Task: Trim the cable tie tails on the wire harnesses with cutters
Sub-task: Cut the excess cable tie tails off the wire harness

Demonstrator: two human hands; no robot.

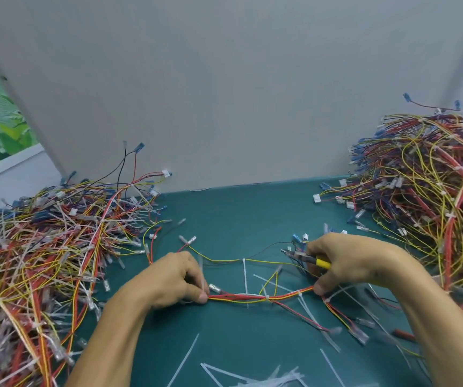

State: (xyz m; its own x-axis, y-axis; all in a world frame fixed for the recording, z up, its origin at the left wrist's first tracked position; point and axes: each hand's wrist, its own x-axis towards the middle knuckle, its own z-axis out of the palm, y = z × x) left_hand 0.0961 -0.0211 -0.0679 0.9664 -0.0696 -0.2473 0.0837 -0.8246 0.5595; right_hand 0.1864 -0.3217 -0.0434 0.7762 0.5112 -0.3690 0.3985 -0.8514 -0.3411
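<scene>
A red and yellow wire harness point(252, 297) stretches across the green mat between my hands. My left hand point(177, 277) pinches its left end near a clear terminal. My right hand point(347, 263) grips yellow-handled cutters point(305, 256), jaws pointing left, while its thumb presses the harness's right end. White cable ties point(245, 275) stick out from the harness; one long tail stands upward at the middle, others angle down to the right.
A large heap of harnesses point(37, 261) with long tie tails fills the left side. A taller heap point(431, 191) rises at the right. Cut white tie tails point(252, 378) litter the mat point(241, 219) near the front edge. A grey wall stands behind.
</scene>
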